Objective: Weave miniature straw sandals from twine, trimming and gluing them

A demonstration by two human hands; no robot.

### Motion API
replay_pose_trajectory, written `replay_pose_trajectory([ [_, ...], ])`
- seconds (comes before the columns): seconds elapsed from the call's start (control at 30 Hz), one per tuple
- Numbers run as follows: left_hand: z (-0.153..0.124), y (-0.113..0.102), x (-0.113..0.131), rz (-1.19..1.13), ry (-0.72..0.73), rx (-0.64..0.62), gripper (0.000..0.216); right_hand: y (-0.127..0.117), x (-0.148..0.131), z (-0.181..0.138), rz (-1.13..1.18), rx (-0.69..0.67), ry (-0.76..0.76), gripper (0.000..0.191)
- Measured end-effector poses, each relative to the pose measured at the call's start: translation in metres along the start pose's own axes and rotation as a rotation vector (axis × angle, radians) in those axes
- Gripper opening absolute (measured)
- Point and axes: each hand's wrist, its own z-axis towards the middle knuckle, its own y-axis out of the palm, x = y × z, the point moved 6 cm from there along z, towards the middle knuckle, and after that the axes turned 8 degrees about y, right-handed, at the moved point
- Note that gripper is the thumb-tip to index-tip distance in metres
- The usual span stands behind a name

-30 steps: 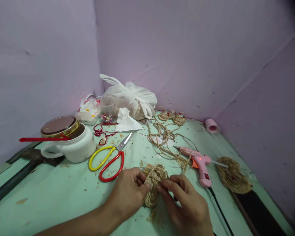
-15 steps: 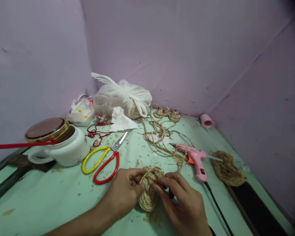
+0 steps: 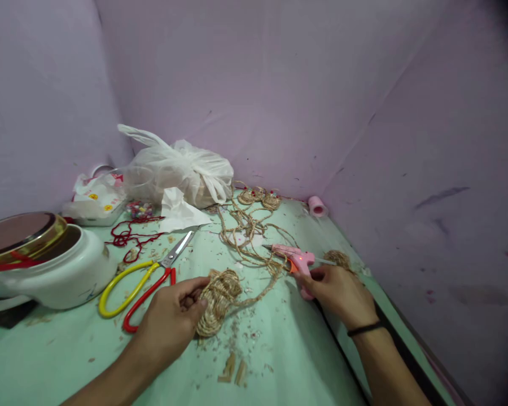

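My left hand [image 3: 173,307] pinches a coiled jute-rope piece [image 3: 220,304] by its left edge, above the table. A strand of jute rope [image 3: 258,296] runs from this piece to a loose tangle behind it. On the right, my right hand [image 3: 342,293] has its fingers closed at the handle of a pink hot glue gun [image 3: 296,256]. The gun's nozzle points left, a red light glows on its body, and a clear glue stick sticks out of its back. Partly hidden behind my right hand is another coiled rope piece [image 3: 338,258].
Scissors [image 3: 169,262] with yellow and red handles lie left of centre. A white pot [image 3: 80,270] stands far left. Farther back are a plastic bag [image 3: 186,172], white paper [image 3: 180,211], red yarn [image 3: 131,231], small rope coils [image 3: 271,201] and a pink roll [image 3: 317,206].
My right hand has left the coiled rope piece and moved right to the glue gun's handle. My left hand still holds the piece. The view has turned rightward.
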Motion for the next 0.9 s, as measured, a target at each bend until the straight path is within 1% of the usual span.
replay_pose_trajectory([
  [0.07, 0.002, 0.000, -0.001, 0.026, 0.006, -0.005, 0.044, 0.008, -0.003, 0.003, 0.079, -0.032, 0.003, 0.029],
  [0.17, 0.003, 0.001, -0.002, 0.036, 0.016, -0.025, 0.042, 0.015, -0.001, 0.010, 0.214, -0.068, 0.026, 0.024],
  [0.3, 0.003, 0.004, -0.004, 0.015, 0.029, -0.038, 0.041, 0.013, 0.007, 0.013, 0.429, -0.094, 0.031, 0.021],
  [0.37, 0.003, 0.005, -0.007, 0.013, 0.021, -0.046, 0.041, 0.009, 0.009, 0.007, 0.609, -0.107, 0.018, 0.022],
  [0.4, 0.003, 0.006, -0.008, 0.016, 0.016, -0.049, 0.040, 0.007, 0.009, 0.001, 0.823, -0.135, 0.009, 0.018],
  [0.43, 0.003, 0.006, -0.009, 0.020, 0.012, -0.054, 0.040, 0.004, 0.009, -0.006, 0.974, -0.124, 0.017, 0.018],
  [0.47, 0.004, 0.007, -0.010, 0.023, 0.012, -0.060, 0.039, 0.002, 0.007, -0.014, 1.059, -0.131, 0.001, 0.019],
  [0.5, 0.004, 0.007, -0.010, 0.026, 0.016, -0.070, 0.039, 0.000, 0.003, -0.024, 1.078, -0.124, -0.037, 0.019],
  [0.53, 0.004, 0.008, -0.010, 0.026, 0.026, -0.080, 0.038, 0.000, -0.004, -0.035, 1.050, -0.138, -0.098, 0.019],
  [0.6, 0.004, 0.009, -0.010, 0.018, 0.041, -0.097, 0.038, 0.004, -0.020, -0.059, 0.970, -0.210, -0.242, 0.021],
  [0.63, 0.004, 0.009, -0.010, 0.015, 0.047, -0.105, 0.038, 0.009, -0.027, -0.069, 0.950, -0.247, -0.288, 0.019],
  [0.7, 0.004, 0.010, -0.009, 0.022, 0.062, -0.125, 0.038, 0.024, -0.036, -0.084, 0.907, -0.385, -0.341, 0.018],
  [0.73, 0.004, 0.010, -0.008, 0.025, 0.070, -0.138, 0.038, 0.029, -0.038, -0.088, 0.882, -0.416, -0.370, 0.020],
  [0.8, 0.004, 0.011, -0.007, 0.015, 0.073, -0.165, 0.038, 0.036, -0.039, -0.091, 0.825, -0.426, -0.421, 0.024],
  [0.9, 0.004, 0.010, -0.007, -0.021, 0.040, -0.174, 0.039, 0.036, -0.038, -0.089, 0.740, -0.369, -0.504, 0.030],
])
